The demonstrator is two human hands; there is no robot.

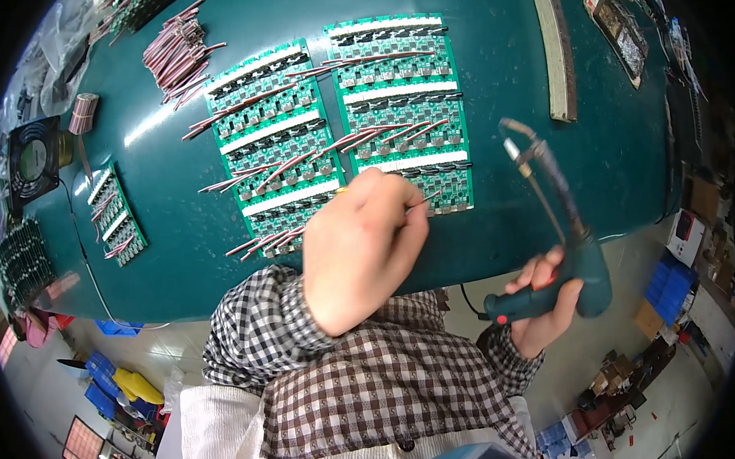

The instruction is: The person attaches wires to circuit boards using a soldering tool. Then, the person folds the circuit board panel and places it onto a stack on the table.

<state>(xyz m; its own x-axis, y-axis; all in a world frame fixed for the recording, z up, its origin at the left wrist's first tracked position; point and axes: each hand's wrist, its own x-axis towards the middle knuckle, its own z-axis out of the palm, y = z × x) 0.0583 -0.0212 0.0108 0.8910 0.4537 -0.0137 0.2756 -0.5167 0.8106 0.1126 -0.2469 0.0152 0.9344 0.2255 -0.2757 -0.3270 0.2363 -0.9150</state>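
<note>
Over the lower part of two green circuit board panels, my left hand [364,250] is closed in a pinch. A thin red and black wire [433,197] sticks out from its fingertips. Much of the lower boards lies hidden beneath this hand. The left panel [275,143] and the right panel [403,105] carry white strips, rows of small parts and several short wires lying across them. My right hand [547,304] grips a dark green soldering gun [591,277] by its handle, a finger at the red trigger. Its bent tip [517,129] points up, to the right of the panels and apart from them.
A heap of red, white and black wires [178,57] lies at the back left, near a tied wire bundle [83,113]. A smaller circuit panel [117,216] and a black fan [35,159] are at the left. A long bar [552,49] and a dirty tray [617,34] lie right.
</note>
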